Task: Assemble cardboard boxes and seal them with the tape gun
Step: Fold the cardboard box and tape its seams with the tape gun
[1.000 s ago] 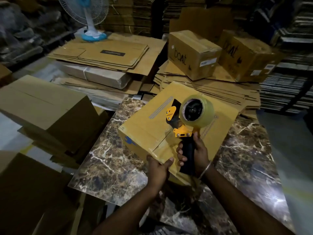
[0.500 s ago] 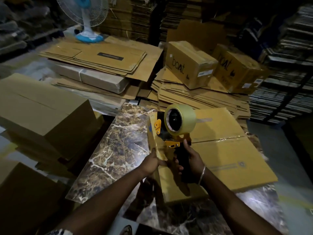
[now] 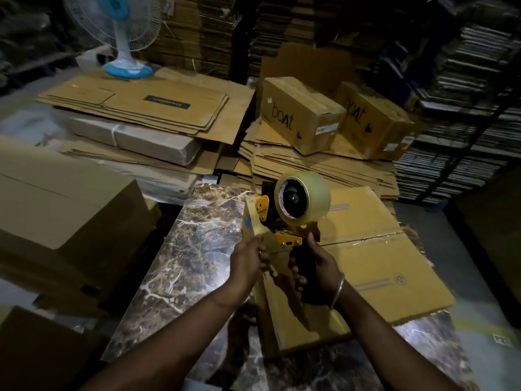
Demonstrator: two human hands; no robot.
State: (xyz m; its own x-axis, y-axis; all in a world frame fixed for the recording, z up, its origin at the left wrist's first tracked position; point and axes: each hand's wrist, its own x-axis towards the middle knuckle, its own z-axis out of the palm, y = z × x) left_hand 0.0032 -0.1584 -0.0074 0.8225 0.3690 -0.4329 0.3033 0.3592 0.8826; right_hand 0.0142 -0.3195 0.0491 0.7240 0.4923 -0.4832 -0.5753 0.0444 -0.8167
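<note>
- Right hand (image 3: 317, 266) reaches in from the near right, fingers wrapped round the black handle of the tape gun (image 3: 293, 221), held upright above the box (image 3: 375, 266); a bangle sits on the wrist.
- Left hand (image 3: 248, 258) reaches in from the near left, fingers curled on the box's left edge, just left of the gun.
- The gun's handle points down toward the person; its tape roll (image 3: 303, 197) is on top, open core facing the camera, and the yellow blade guard points left.
- The box lies flat on a marble-patterned table (image 3: 194, 249), toward the table's right side, its long axis running near to far; a taped seam crosses its top left to right.
- Left of the table stand made-up cartons (image 3: 64, 204).
- Beyond the table lie piles of flattened cardboard (image 3: 146, 108), two "boat" boxes (image 3: 304, 114) on the right pile.
- A fan (image 3: 124, 38) stands on the far left pile; behind rise dim cardboard stacks.
</note>
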